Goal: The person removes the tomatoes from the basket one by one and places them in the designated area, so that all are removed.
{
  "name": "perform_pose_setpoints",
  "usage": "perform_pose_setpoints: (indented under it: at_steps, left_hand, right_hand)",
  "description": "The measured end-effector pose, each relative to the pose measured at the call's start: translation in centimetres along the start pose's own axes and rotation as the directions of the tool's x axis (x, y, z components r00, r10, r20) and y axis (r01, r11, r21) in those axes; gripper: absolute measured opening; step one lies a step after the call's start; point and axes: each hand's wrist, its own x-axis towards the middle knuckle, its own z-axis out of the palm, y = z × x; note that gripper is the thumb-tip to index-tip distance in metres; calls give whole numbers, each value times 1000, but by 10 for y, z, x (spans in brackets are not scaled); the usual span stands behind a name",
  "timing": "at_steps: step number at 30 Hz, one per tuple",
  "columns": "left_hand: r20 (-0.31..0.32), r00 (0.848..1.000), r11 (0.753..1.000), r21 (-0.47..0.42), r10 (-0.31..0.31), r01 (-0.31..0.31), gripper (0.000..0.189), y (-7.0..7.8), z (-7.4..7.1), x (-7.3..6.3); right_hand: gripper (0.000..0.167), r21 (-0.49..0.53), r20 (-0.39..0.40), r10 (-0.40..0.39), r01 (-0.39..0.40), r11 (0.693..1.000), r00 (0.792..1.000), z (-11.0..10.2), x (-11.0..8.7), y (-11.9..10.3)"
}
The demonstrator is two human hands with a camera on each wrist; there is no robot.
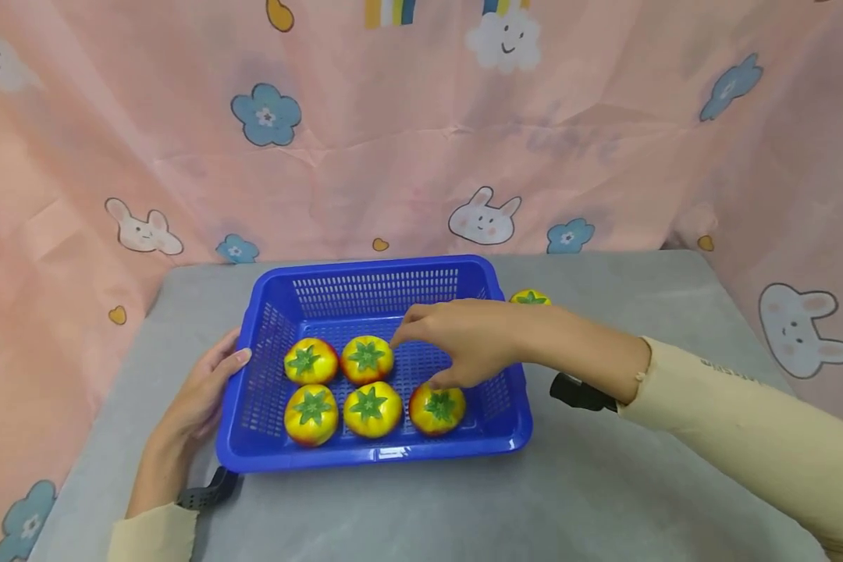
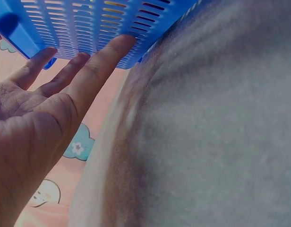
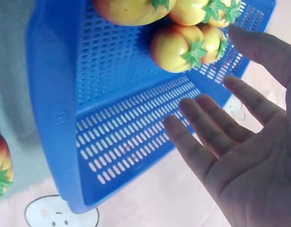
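The relation that seems to matter most is between the right hand [image 1: 467,337] and the lone glossy yellow, red-tinged round fruit with a green star-shaped top [image 1: 530,298] outside the blue perforated plastic basket [image 1: 288,461]. That fruit sits on the grey desk [image 1: 393,519], just beyond the basket's right side near its far right corner, partly hidden behind the right forearm [image 1: 583,343]. It lies to the right of the right hand and farther toward the desk's far edge, while the fingers point left; the basket's right wall stands between them. The right hand is clearly the nearer one, its fingers spread and holding nothing above the basket's right half. The left hand [image 1: 195,398] is well apart from it at the basket's left side, straight fingers touching the outer wall and thumb at the rim. The basket's long axis runs left to right; the round fruit shows no evident long axis. Five matching fruits [image 1: 312,415] stand inside, three along the near edge and two behind, the nearest right one just under the right thumb.
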Motion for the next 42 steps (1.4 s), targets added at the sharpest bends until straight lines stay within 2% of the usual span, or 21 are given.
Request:
perform_pose_setpoints:
  at_steps: [6, 9, 15, 24, 35, 42]
  left_hand:
    - [2, 1000, 1000, 6, -9, 9, 46, 1, 1, 5]
    - [8, 1000, 1000, 20, -10, 10, 50, 0, 1, 4]
    - [0, 1000, 1000, 10, -14, 14, 51, 0, 2, 1]
    - [11, 1000, 1000, 28, -7, 6, 53, 2, 1, 1]
    - [-12, 1000, 999, 37, -18, 19, 53, 2, -1, 2]
    - [-1, 1000, 1000, 25, -9, 9, 53, 1, -2, 1]
  right_hand:
    - [57, -27, 110, 53, -50, 998, 993, 6, 8, -5]
    - [52, -50, 159, 72, -65, 997, 985, 11, 14, -7]
    - [54, -75, 245, 95, -79, 994, 965, 22, 24, -9]
    - [44, -71, 284, 104, -88, 994, 953, 30, 31, -13]
    - [58, -145, 332, 140, -97, 985, 933, 30, 38, -17]
    - [63, -161, 352, 173, -122, 979, 920, 30, 40, -20]
